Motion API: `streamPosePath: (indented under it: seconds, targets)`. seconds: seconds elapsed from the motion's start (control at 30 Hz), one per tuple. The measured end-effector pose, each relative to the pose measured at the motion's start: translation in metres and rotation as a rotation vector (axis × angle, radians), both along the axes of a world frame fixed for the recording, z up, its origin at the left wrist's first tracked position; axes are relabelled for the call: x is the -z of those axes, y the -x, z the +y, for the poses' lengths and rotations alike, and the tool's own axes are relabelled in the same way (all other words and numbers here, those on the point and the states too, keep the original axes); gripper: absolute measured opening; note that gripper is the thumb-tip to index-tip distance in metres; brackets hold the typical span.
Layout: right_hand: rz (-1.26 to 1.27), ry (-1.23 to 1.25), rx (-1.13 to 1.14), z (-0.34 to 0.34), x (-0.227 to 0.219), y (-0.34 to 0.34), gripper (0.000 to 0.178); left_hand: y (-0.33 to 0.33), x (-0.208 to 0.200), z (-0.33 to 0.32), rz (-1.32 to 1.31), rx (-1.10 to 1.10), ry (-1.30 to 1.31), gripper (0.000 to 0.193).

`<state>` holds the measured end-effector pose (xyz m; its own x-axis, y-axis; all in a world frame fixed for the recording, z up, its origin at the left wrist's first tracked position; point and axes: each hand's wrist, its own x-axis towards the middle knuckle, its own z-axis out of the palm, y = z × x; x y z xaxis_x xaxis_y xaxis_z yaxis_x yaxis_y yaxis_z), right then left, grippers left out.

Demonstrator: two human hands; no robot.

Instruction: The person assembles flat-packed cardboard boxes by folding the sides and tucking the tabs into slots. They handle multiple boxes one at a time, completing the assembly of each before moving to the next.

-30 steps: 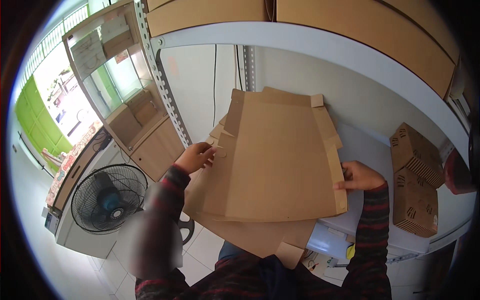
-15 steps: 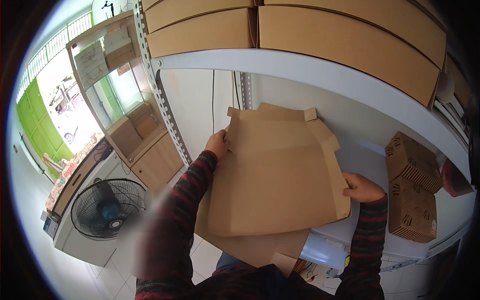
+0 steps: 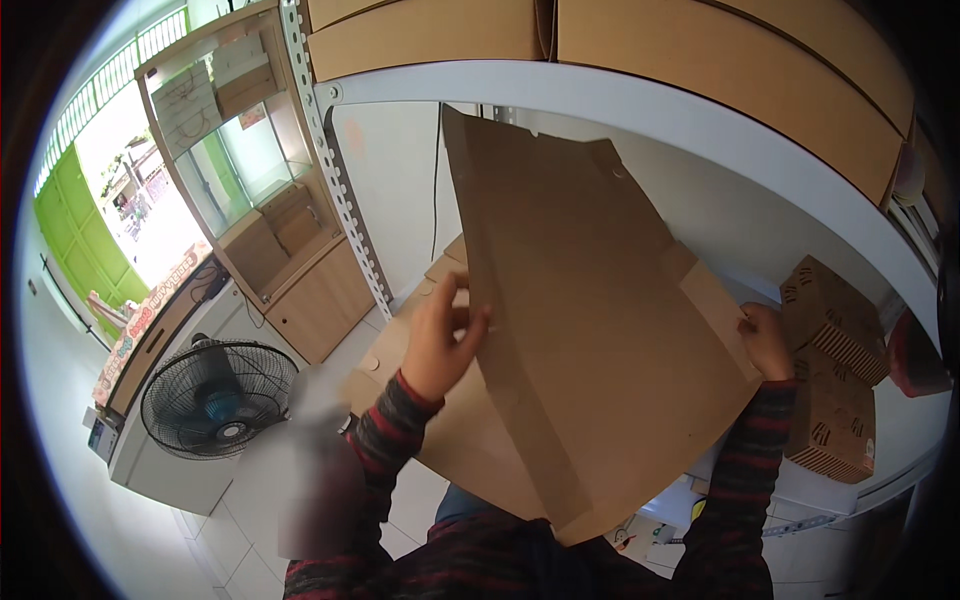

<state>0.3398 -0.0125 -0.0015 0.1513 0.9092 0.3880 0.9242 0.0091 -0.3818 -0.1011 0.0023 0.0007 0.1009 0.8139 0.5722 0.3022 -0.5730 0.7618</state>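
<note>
A large brown cardboard box blank (image 3: 580, 300) stands tilted in front of me, with fold lines along its left side and a raised far edge. At its right edge, my right hand (image 3: 768, 345) pinches the side flap. My left hand (image 3: 438, 340) is by the left fold, its fingers curved and thumb apart, with no cardboard visible between them. Under the tilted blank lies more flat cardboard (image 3: 400, 350) with cut tabs, showing on the left. The surface beneath is mostly hidden.
Two stacks of small patterned brown boxes (image 3: 830, 415) sit at the right. Large cardboard boxes (image 3: 700, 100) fill the white metal shelf (image 3: 600, 82) overhead. At left are a black fan (image 3: 220, 400) and a glass-fronted wooden cabinet (image 3: 250, 180).
The blank has turned and its far end has risen toward the shelf. My left hand has come off its edge and moved nearer; my right hand has shifted slightly right and up.
</note>
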Motion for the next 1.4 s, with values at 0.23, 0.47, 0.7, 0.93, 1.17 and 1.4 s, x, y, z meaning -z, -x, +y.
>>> streamPosePath:
  seconds: [0.23, 0.47, 0.7, 0.93, 1.17, 1.4]
  targets:
    - [-0.032, -0.118, -0.051, 0.018, -0.031, 0.069, 0.016, 0.027, 0.055, -0.064, -0.098, -0.263, -0.154, 0.029]
    - [-0.141, -0.458, -0.139, 0.030, 0.007, 0.050, 0.053, 0.052, 0.103, -0.085, -0.016, -0.457, -0.050, 0.020]
    - [0.580, 0.512, -0.181, -0.006, -0.025, 0.047, 0.096, 0.048, 0.102, -0.086, -0.164, -0.528, 0.125, 0.020]
    - [0.904, 0.290, -0.664, 0.016, 0.025, 0.076, 0.100, 0.046, 0.108, -0.065, -0.381, -0.436, 0.000, 0.021]
    - [0.534, 0.158, -0.882, 0.001, 0.015, 0.089, 0.062, 0.026, 0.097, -0.079, 0.023, -0.895, -0.273, 0.066]
    - [0.329, 0.353, -0.919, -0.018, -0.002, 0.103, 0.032, -0.049, 0.033, -0.079, 0.474, 0.193, -0.178, 0.039]
